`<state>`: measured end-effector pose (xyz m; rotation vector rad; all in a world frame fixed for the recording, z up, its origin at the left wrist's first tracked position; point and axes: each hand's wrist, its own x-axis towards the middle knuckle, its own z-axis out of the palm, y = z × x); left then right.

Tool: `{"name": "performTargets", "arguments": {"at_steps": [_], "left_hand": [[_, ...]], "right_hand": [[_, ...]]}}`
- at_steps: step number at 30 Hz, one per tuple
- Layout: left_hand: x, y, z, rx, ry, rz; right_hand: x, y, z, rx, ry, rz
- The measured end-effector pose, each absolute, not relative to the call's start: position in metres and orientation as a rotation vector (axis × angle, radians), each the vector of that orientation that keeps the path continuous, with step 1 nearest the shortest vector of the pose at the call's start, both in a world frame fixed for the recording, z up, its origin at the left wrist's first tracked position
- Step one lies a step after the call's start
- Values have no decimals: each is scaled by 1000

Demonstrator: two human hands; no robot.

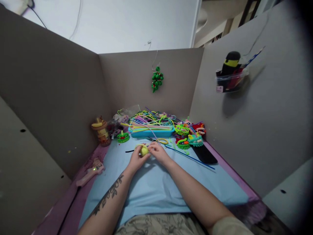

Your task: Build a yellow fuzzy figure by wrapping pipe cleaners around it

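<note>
Left hand (pixel 137 159) gripping yellow ball (pixel 144 150); right hand (pixel 159 152) alongside, grip unclear; pink label (pixel 219 88) unreadable.

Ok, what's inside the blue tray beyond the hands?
Long craft stems in several colours, including yellow and pink, lie in the blue tray, some jutting past its rim. They cover its floor, so anything underneath can't be seen.

A dark tattoo (pixel 109 196) of leafy, curling shapes runs along the left forearm (pixel 122 192). A pale-beige fabric sleeve (pixel 228 226) ends near the right elbow; greyish-beige cloth (pixel 158 224) printed with looping dark lines covers the lap. The left hand (pixel 137 159) and right hand (pixel 158 152) are bare.
</note>
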<state>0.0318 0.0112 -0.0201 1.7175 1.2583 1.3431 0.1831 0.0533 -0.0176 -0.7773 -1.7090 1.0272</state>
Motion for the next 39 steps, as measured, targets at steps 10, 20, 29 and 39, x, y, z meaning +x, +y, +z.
{"name": "performTargets", "arguments": {"at_steps": [10,20,29,39], "left_hand": [[32,9,-14,1562,1244,1448],[32,13,-17,1529,1193,1423],[35,10,-13,1502,1172,1463],[31,10,-17,1682,1278,1472]], "right_hand": [[182,48,-12,-802,-1539,1210],[180,43,-9,-756,-1620,1168],[178,45,-11,-822,-1640,1088],[184,49,-10,-768,-1537,1241]]}}
